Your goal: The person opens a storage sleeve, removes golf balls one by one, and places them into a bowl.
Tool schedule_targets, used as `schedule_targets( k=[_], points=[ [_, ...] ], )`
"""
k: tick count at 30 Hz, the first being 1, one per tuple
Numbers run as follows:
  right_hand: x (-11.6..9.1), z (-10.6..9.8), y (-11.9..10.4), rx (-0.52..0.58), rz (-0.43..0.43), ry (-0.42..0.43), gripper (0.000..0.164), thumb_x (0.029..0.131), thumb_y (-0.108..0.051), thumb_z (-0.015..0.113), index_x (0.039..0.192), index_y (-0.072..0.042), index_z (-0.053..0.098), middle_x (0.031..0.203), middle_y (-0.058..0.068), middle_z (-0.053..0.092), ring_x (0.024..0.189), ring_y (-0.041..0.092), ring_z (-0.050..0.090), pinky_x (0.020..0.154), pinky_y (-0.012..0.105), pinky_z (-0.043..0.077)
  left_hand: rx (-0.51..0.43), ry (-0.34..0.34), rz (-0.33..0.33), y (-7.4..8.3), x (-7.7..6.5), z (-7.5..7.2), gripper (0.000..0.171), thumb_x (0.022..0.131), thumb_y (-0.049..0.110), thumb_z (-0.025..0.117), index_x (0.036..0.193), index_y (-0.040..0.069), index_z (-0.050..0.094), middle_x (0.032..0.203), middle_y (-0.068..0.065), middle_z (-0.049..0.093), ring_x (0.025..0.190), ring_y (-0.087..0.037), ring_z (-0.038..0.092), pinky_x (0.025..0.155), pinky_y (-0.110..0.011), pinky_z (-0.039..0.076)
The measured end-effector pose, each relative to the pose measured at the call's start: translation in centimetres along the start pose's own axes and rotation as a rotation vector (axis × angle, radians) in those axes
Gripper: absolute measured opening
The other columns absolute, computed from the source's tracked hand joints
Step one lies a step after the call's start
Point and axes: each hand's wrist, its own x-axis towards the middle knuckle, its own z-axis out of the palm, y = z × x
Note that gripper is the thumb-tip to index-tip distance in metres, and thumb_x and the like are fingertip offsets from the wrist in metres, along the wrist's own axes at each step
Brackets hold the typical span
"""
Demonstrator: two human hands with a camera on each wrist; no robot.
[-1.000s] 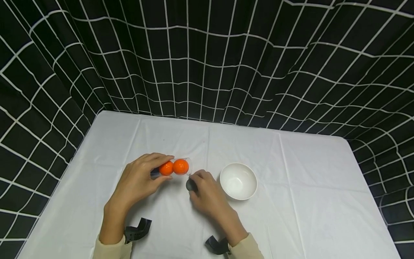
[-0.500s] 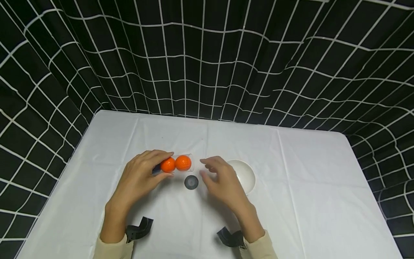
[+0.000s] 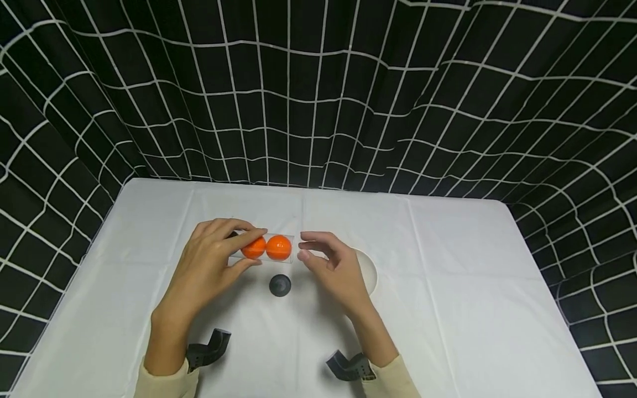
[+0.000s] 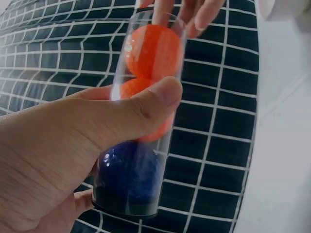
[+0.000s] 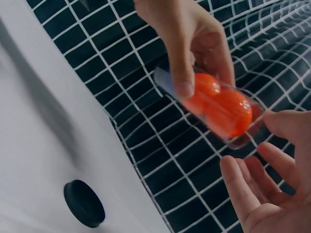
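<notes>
My left hand (image 3: 201,276) grips a clear tube (image 4: 127,206), thumb on one side and fingers on the other. Inside it, two orange balls (image 3: 278,247) lie toward the uncapped end, and a dark blue ball (image 4: 129,170) sits at the dark base in the left wrist view. Beside the uncapped end is my right hand (image 3: 343,276), fingers parted and loosely bent, holding nothing. In the right wrist view its fingertips are close to the tube's rim; whether they touch it I cannot tell. A dark round cap (image 3: 280,285) lies on the table between the hands.
A white bowl (image 3: 369,271) stands behind the right hand, partly covered by it. White cloth covers the table (image 3: 473,309). A black curtain with a white grid (image 3: 308,110) hangs around its far side and ends.
My right hand has let go of the dark cap, leaving it on the table, and has moved up beside the tube's end. The left hand keeps its grip and tilts the tube slightly.
</notes>
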Motion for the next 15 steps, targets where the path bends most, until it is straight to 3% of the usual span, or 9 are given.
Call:
schedule_targets(
  k=[4,9,15],
  points=[
    [-0.18,0.44,0.25,0.038,0.016,-0.013,0.039,0.097,-0.01,0.075,0.135,-0.003,0.067,0.136,0.018,0.069,0.122,0.022,0.071,0.094,0.022,0.061,0.017,0.018,0.014,0.39,0.37,-0.03,0.051,0.08,0.028,0.094,0.128,0.019,0.078,0.121,-0.004,0.076,0.119,-0.028,0.067,0.11,-0.049,0.045],
    [0.07,0.71,0.53,0.055,0.025,-0.007,0.039,0.097,-0.01,0.075,0.135,-0.003,0.068,0.136,0.014,0.07,0.117,0.012,0.07,0.096,0.022,0.061,0.036,0.024,0.033,0.48,0.64,-0.05,0.05,0.08,0.025,0.093,0.127,0.019,0.078,0.122,-0.004,0.075,0.12,-0.028,0.066,0.112,-0.049,0.044],
    [-0.02,0.68,0.73,0.213,0.008,-0.041,0.043,0.099,-0.003,0.07,0.14,0.003,0.062,0.137,0.031,0.062,0.114,0.011,0.071,0.098,0.034,0.063,0.057,0.035,0.011,0.24,0.26,-0.36,0.05,0.077,0.019,0.096,0.124,0.018,0.079,0.121,-0.005,0.075,0.12,-0.033,0.065,0.108,-0.05,0.045]
  ],
)
